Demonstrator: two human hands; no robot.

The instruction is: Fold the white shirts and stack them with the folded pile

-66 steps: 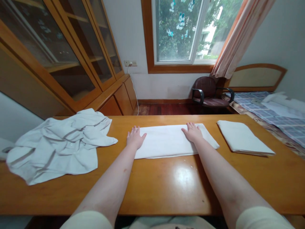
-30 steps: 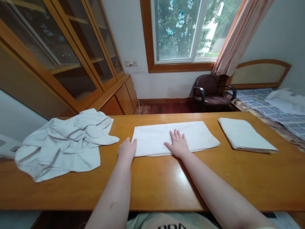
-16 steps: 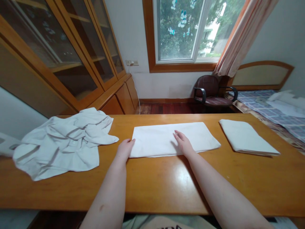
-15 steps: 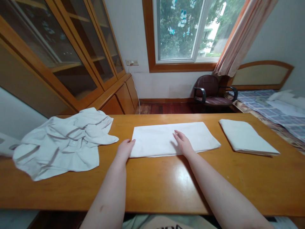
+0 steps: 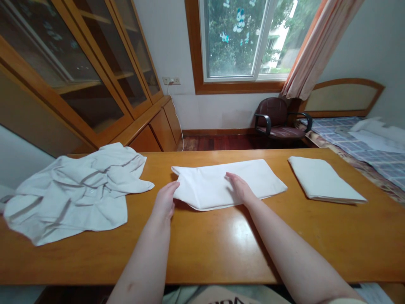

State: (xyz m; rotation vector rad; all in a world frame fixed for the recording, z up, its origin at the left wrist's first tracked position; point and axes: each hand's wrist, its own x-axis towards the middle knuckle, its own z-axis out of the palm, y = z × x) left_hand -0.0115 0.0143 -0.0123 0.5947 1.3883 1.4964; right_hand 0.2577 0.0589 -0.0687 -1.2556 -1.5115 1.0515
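A white cloth, folded into a long rectangle, lies in front of me on the wooden table. Its left end is lifted and bent where my left hand pinches the edge between thumb and fingers. On the cloth's middle rests my right hand, its fingers stretched out and nothing gripped. Left of my left hand, a crumpled white cloth spreads in loose folds. A neatly folded white cloth sits on the right side, apart from both hands.
The wooden table runs the full width before me. Beyond its far edge stand a glass-fronted cabinet at left, a brown armchair and a bed at right. A window with a pink curtain is behind.
The left end of the folded cloth has come up off the table in my left hand and is now bent. My right hand stays on the cloth's middle. The view has shifted slightly.
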